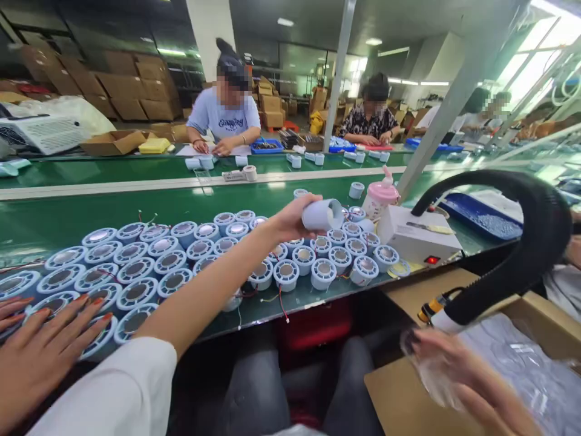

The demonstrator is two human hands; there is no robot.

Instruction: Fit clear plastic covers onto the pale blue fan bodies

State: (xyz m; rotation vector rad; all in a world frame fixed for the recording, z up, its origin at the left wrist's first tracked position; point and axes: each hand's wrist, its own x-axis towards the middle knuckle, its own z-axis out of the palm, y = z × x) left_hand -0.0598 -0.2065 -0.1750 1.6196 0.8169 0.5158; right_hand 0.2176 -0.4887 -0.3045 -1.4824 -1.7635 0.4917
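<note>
My left hand [297,218] reaches out over the bench and grips a light-blue plastic cup-shaped housing [318,215], tilted so its open end points right. Beneath it stand rows of similar light-blue round housings [286,274] with slotted rims and grey discs, some trailing thin wires. My right hand [463,369], smeared by motion, is low at the right by an open carton. Its fingers are closed around a clear plastic piece [433,378], whose exact shape is blurred. More clear plastic pieces [512,357] fill the carton [547,318].
A co-worker's hands [54,339] rest on housings at left. A white box [415,233] with a red switch, a black flexible hose [540,200], a pink-lidded cup [382,197] and a blue tray [476,218] stand at right. People work across the green conveyor [113,203].
</note>
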